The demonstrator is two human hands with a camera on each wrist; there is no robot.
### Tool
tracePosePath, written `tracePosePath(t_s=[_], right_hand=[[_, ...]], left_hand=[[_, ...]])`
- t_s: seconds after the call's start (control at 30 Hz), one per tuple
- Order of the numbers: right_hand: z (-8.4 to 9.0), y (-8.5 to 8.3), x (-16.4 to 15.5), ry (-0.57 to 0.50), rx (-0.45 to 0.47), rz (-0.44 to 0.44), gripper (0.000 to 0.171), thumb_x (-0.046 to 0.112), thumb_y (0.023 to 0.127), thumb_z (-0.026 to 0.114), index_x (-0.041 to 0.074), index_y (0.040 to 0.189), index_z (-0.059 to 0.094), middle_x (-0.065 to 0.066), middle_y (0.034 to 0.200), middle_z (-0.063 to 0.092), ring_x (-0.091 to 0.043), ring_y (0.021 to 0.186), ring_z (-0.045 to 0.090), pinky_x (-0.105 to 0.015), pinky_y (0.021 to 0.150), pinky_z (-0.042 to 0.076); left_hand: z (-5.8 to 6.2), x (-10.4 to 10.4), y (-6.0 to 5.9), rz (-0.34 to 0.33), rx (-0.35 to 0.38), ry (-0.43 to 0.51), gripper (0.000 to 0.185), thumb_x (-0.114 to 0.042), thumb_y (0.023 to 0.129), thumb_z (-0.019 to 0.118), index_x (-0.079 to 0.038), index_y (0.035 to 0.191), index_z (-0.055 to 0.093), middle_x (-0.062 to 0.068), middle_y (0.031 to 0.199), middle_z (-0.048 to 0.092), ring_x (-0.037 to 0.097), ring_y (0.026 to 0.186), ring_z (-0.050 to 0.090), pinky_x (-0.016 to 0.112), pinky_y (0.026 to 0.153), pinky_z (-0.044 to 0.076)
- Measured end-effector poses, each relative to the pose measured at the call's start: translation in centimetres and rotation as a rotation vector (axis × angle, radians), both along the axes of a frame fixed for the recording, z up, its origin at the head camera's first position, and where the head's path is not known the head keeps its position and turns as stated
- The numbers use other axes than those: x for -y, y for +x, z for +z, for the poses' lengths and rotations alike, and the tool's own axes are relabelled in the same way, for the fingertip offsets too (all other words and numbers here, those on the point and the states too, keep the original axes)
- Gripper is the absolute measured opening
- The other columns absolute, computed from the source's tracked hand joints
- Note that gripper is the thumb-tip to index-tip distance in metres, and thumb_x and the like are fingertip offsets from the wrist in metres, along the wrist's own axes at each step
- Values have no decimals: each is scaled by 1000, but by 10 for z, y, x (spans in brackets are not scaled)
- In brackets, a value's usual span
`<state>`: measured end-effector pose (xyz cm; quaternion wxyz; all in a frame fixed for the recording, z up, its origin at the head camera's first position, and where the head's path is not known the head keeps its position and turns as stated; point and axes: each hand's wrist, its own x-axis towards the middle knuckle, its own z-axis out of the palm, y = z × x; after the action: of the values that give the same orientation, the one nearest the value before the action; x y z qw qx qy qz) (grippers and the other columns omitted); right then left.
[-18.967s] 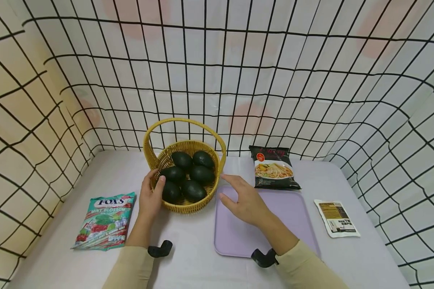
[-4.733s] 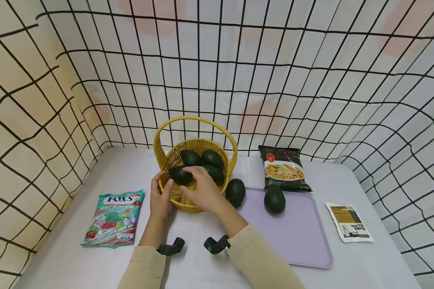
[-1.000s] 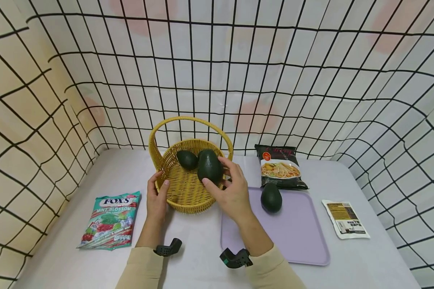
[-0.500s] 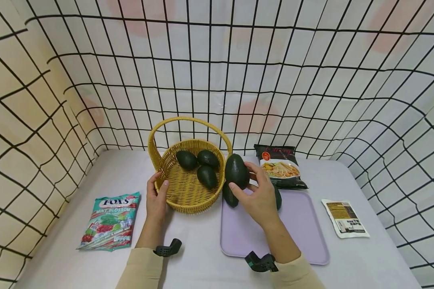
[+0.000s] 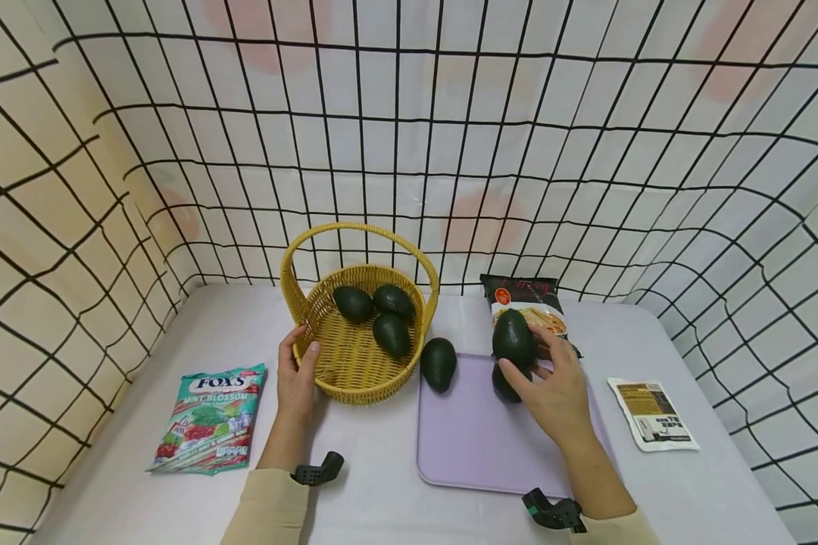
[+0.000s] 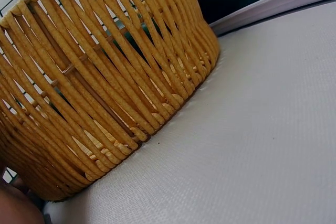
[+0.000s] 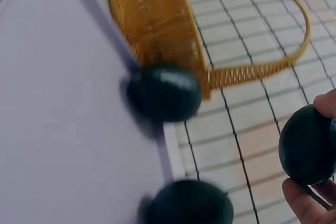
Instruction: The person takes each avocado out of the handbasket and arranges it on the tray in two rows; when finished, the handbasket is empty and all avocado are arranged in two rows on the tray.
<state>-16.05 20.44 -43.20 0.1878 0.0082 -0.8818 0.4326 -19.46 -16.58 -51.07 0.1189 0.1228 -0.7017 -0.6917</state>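
A yellow wicker basket point(image 5: 344, 367) holds three dark green avocados point(image 5: 391, 334). My left hand point(image 5: 301, 350) grips its near-left rim; in the left wrist view only the basket wall point(image 6: 105, 87) shows close up. My right hand point(image 5: 526, 354) grips an avocado point(image 5: 514, 337) just above another avocado point(image 5: 504, 384) that lies at the back of the lilac tray point(image 5: 477, 446). A third avocado point(image 5: 438, 364) lies at the tray's back left corner beside the basket. In the right wrist view the held avocado point(image 7: 307, 145) is at the right, pinched by my fingers point(image 7: 303, 206).
A black noodle packet point(image 5: 526, 297) lies behind the tray. A small sachet point(image 5: 650, 412) lies right of the tray, a green candy bag point(image 5: 207, 416) left of the basket. A white cloth with a black grid walls the table on three sides.
My right hand has lifted an avocado out of the basket and carried it right, to over the tray's far avocado. The left hand has stayed on the basket rim.
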Motion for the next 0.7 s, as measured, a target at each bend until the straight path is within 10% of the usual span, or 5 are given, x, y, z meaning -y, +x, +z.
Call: tracePosePath(t_s=[0.7], right_hand=[[-43, 11, -82, 52, 174, -222, 74, 36, 87, 81, 12, 149, 48, -22, 139, 51, -40, 123, 57, 4, 72, 34]], left_hand=[[-4, 1, -2, -2, 29, 1, 51, -37, 105, 53, -28, 152, 35, -3, 171, 20, 22, 161, 13, 47, 130, 16]])
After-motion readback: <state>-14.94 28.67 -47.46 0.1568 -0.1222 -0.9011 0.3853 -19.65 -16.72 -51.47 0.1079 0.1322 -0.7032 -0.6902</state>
